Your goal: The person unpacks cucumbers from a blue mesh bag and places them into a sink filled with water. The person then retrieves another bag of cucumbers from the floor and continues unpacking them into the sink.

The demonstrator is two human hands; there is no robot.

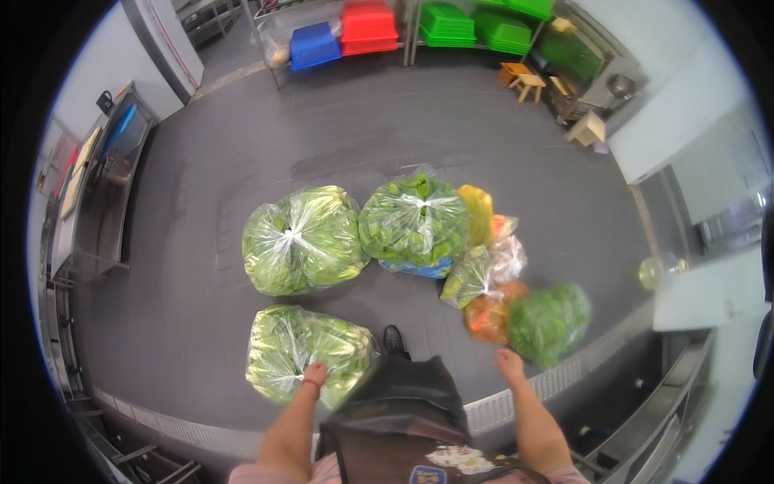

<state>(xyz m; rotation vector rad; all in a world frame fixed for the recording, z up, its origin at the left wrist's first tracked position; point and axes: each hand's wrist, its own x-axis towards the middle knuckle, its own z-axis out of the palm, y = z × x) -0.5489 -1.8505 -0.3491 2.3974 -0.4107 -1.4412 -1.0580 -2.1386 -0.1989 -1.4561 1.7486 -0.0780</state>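
Note:
My left hand [315, 374] is closed on the tied top of a clear plastic bag of pale-stemmed leafy greens [275, 339], left of my feet. On the other side, my right hand [509, 365] is curled into a fist at the near edge of a clear bag of darker leafy greens [549, 323]. That bag is blurred, and its gathered neck seems to be in the fist. Beside it lies an orange bag [484, 317]. Two large knotted bags of greens, one on the left [302, 260] and one in the middle [414, 227], stand ahead of me.
Smaller bags, one with greens [468, 278], one yellow [478, 212] and one whitish [508, 257], cluster by the middle bag. A blue package [417, 266] shows beneath it. Racks hold blue [314, 45], red [369, 27] and green crates [447, 27]. Wooden stools [528, 83] and a steel table [91, 199] flank the floor.

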